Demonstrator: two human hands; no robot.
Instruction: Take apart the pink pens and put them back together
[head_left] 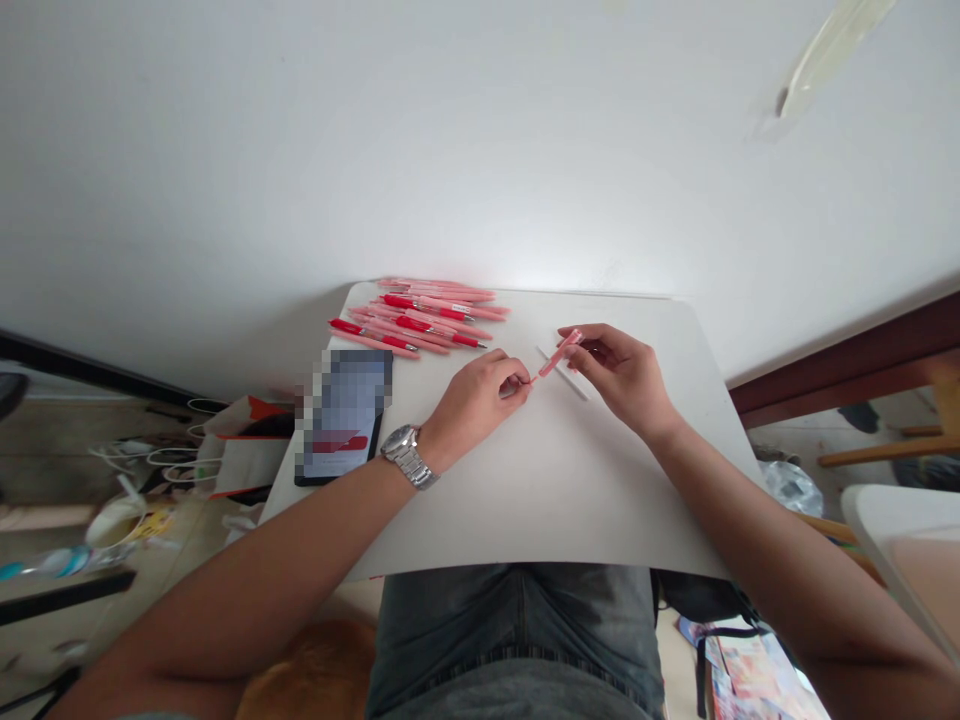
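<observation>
My left hand (484, 400), with a metal watch on the wrist, is over the middle of the white table (525, 500). Its thumb and forefinger pinch a small thin reddish piece (532, 380), too small to make out fully. Just to the right, my right hand (619, 375) holds a pink pen barrel (559, 355) between thumb and fingers, tilted with its lower end towards the left fingertips. A small gap seems to lie between barrel and reddish piece. Under the right hand a thin white stick (577, 385) lies on the table, partly hidden by the barrel and fingers.
A heap of pink and red pens (427, 318) lies at the table's back left. In front of it is a phone (345, 430), partly blurred out. A white wall (480, 150) rises behind the table. Bags and cables (180, 460) are on the left.
</observation>
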